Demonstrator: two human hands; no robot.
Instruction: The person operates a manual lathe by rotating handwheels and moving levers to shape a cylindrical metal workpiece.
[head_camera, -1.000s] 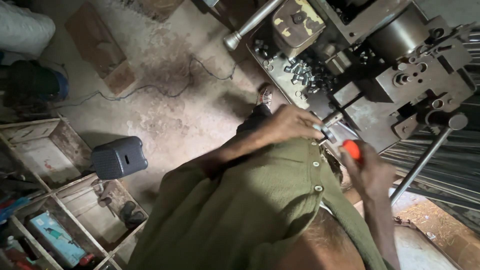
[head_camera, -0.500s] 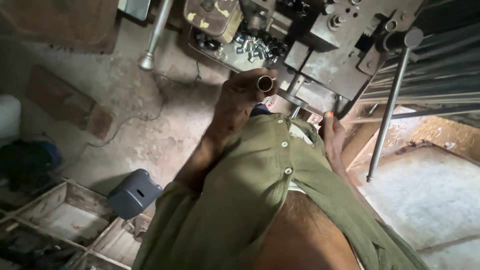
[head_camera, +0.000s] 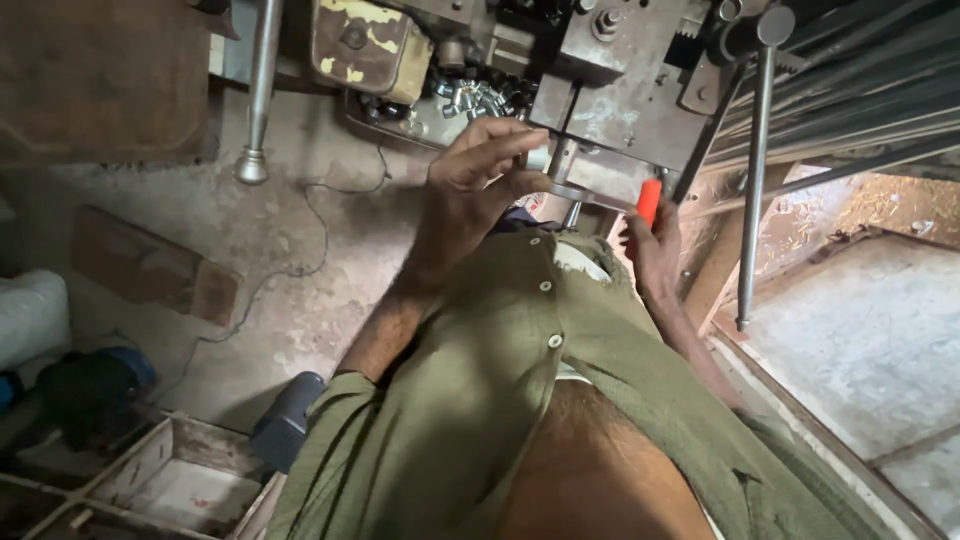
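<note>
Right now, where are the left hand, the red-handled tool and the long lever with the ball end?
left hand (head_camera: 475, 185), head view, back of the hand.
red-handled tool (head_camera: 649, 200), head view, on its red handle.
long lever (head_camera: 262, 90), head view, mid-shaft above its ball end.

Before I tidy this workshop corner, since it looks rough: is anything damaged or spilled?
Yes. The box cover on the machine has yellow paint flaking off in patches, and wood shavings lie strewn at the upper right. A loose cable trails across the floor.

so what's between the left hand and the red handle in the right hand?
In the head view, a flat grey metal plate of the machine spans the gap between the left hand and the red handle gripped by the right hand.
</note>
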